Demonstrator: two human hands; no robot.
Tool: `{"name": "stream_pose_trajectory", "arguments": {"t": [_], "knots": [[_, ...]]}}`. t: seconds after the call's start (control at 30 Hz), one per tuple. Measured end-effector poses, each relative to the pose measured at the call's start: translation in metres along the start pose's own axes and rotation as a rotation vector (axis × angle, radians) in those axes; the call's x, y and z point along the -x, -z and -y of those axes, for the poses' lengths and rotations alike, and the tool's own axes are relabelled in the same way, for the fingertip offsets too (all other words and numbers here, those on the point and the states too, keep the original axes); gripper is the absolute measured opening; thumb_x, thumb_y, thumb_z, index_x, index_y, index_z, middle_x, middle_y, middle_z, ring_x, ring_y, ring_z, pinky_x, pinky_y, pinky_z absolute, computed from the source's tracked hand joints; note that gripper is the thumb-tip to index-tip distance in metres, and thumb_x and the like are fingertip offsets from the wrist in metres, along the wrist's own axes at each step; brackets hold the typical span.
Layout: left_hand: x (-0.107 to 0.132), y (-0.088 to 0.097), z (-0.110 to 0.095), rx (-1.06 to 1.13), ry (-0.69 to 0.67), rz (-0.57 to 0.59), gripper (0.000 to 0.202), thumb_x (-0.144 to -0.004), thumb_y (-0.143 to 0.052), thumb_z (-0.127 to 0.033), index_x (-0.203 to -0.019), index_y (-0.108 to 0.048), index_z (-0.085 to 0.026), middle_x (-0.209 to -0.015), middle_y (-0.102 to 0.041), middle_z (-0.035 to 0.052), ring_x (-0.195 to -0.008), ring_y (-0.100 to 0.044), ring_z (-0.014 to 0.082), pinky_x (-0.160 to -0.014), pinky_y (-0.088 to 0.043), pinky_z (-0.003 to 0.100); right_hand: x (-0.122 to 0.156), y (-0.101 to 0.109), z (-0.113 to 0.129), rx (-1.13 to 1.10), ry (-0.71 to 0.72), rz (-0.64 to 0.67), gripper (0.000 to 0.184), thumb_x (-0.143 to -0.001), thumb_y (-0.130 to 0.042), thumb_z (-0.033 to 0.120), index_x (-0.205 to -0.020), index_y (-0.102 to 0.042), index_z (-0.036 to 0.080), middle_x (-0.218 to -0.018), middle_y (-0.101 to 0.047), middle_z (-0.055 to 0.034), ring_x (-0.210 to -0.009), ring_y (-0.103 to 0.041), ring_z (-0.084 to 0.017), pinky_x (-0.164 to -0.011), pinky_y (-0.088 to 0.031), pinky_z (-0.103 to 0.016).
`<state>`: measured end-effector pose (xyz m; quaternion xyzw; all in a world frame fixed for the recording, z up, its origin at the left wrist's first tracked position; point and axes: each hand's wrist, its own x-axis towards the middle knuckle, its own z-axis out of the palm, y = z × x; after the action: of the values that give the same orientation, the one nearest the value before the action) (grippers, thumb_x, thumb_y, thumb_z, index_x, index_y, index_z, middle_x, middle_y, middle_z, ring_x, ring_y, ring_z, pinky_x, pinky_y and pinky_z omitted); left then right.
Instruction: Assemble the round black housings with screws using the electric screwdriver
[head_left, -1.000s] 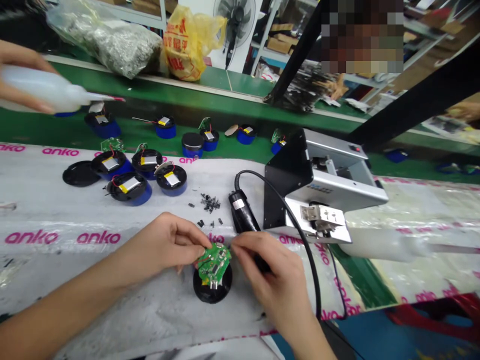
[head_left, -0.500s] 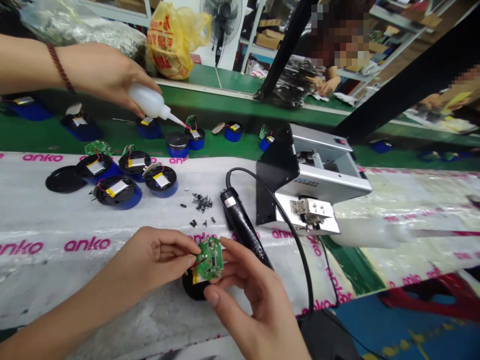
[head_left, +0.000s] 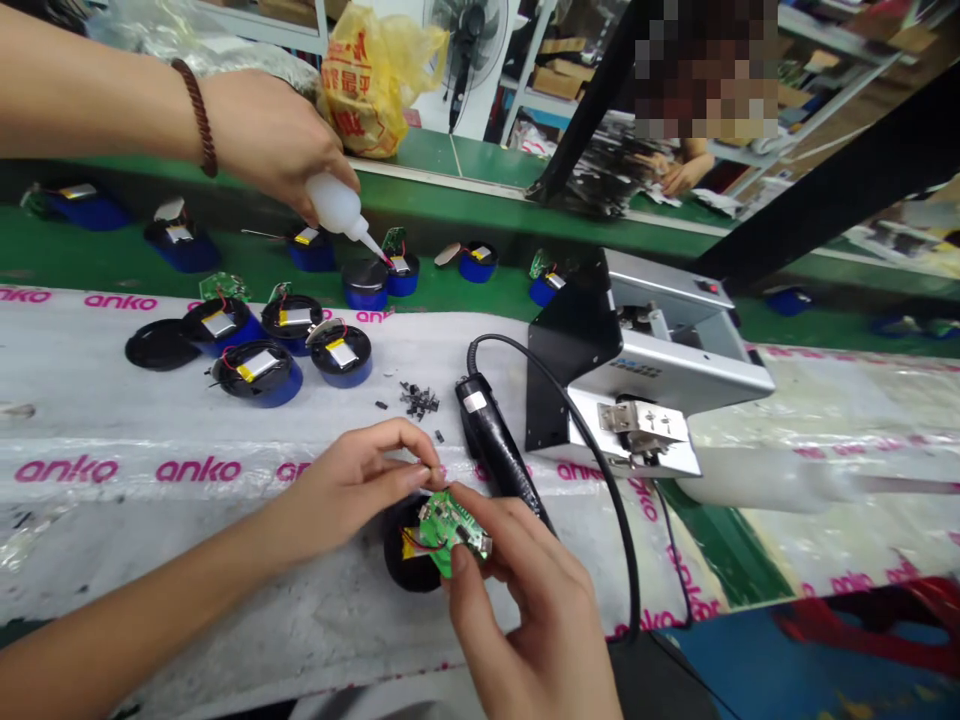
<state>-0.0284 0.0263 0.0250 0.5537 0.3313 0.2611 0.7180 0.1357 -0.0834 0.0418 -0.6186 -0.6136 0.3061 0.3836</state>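
My right hand [head_left: 525,590] pinches a small round green circuit board [head_left: 448,525] between thumb and fingers, tilted over a black round base [head_left: 405,562] on the table. Red wires run from the board down to the base. My left hand [head_left: 360,480] is curled with fingertips pinched together just above the board's left edge; what they hold is too small to see. A black electric screwdriver [head_left: 499,455] with its cable lies right of my hands.
A co-worker's hand [head_left: 277,140] squeezes a white bottle [head_left: 337,210] over a blue unit [head_left: 401,275] on the green conveyor [head_left: 112,265]. Several blue-and-black units with batteries [head_left: 259,370] sit left. A silver machine [head_left: 645,360] stands right; loose black screws [head_left: 418,400] lie behind my hands.
The board has tipped from upright-facing to tilted flat over the base in my right hand. My left hand's fingers rose above it. The co-worker's bottle stayed over the conveyor units.
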Motion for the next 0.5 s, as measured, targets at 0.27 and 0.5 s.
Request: {"name": "stream_pose_trajectory", "arguments": {"t": [0.27,0.5], "knots": [[-0.006,-0.003,0.009,0.101,-0.099,-0.013,0.003,-0.091,-0.062,-0.022,-0.09,-0.063,-0.02,-0.078,-0.065,-0.0018,-0.071,-0.065,0.0133,-0.072,-0.053,0.027,0.002,-0.002,-0.002,0.241,0.09,-0.234,0.04,-0.09,-0.053,0.013,-0.128,-0.057,0.025,-0.104,-0.064,-0.0066,-0.089,-0.067,-0.019,-0.076,-0.056,-0.028],[0.005,-0.001,0.008,-0.046,-0.084,-0.075,0.007,-0.089,-0.066,-0.019,-0.088,-0.072,-0.023,-0.089,-0.071,-0.0015,-0.087,-0.066,0.0125,-0.081,-0.053,0.021,-0.004,-0.009,-0.004,0.029,0.003,-0.258,0.009,-0.092,-0.052,0.019,-0.099,-0.054,0.024,-0.083,-0.064,-0.0022,-0.07,-0.064,-0.015,-0.064,-0.053,-0.026]]}}
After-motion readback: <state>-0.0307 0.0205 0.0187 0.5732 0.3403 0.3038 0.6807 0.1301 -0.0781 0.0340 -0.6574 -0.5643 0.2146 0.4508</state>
